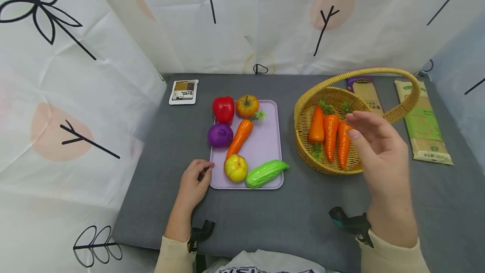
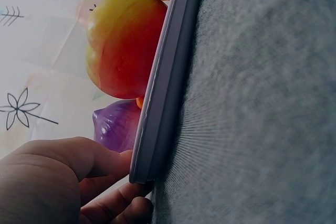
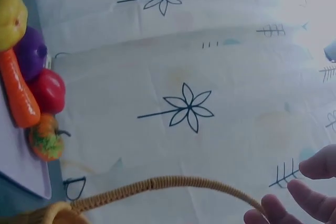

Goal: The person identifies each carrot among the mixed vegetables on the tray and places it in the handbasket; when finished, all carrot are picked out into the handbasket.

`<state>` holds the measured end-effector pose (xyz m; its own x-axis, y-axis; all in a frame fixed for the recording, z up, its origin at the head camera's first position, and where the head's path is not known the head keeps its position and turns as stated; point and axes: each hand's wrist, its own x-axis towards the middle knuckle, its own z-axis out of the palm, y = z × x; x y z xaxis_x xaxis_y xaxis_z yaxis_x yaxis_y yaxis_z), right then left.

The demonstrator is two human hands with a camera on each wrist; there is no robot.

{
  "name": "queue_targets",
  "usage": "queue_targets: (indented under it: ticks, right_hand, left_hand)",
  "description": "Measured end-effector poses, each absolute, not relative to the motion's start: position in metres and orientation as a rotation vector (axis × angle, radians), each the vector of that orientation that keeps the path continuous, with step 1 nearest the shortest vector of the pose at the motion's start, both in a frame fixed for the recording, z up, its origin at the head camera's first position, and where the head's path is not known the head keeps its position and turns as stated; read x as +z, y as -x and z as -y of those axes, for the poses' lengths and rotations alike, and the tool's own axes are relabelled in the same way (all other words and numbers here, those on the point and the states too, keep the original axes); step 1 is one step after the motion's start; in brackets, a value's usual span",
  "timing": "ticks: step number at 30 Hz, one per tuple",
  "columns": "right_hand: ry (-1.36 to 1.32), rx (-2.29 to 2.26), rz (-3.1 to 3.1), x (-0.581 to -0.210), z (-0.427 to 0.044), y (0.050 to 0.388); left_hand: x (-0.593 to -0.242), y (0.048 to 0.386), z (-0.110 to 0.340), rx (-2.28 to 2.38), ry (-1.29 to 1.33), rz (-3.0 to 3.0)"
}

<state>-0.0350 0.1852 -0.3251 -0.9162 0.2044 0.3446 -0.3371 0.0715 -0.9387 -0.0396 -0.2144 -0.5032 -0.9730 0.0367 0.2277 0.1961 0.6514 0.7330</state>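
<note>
My left hand (image 1: pixel 194 184) is at the left edge of the lilac tray (image 1: pixel 266 138). In the left wrist view its thumb and fingers pinch the tray's rim (image 2: pixel 157 98). On the tray lie a red bell pepper (image 1: pixel 223 110), a small pumpkin (image 1: pixel 247 106), a purple onion-like vegetable (image 1: pixel 220 136), a carrot (image 1: pixel 241 136), a yellow round fruit (image 1: pixel 235 168) and a green bitter gourd (image 1: pixel 266 174). Over the right front of the wicker basket (image 1: pixel 303 148), my right hand (image 1: pixel 386 155) hangs with loosely bent fingers and holds nothing. Carrots (image 1: pixel 331 136) lie in the basket, partly behind that hand.
The basket's tall arched handle (image 1: pixel 363 71) rises toward the back. Behind and right of it lie a purple-topped packet (image 1: pixel 367 92) and a green packet (image 1: pixel 426 125). A small white packet (image 1: pixel 183 92) is at the back left of the grey table (image 1: pixel 288 218).
</note>
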Motion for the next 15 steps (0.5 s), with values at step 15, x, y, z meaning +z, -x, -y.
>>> queue_targets:
  ticks: [15]
  right_hand:
    - [-0.644, 1.862, 2.041, -0.312, -0.133, 0.041]
  left_hand:
    - [-0.504, 0.040, 0.215, -1.244, 0.217, 2.648]
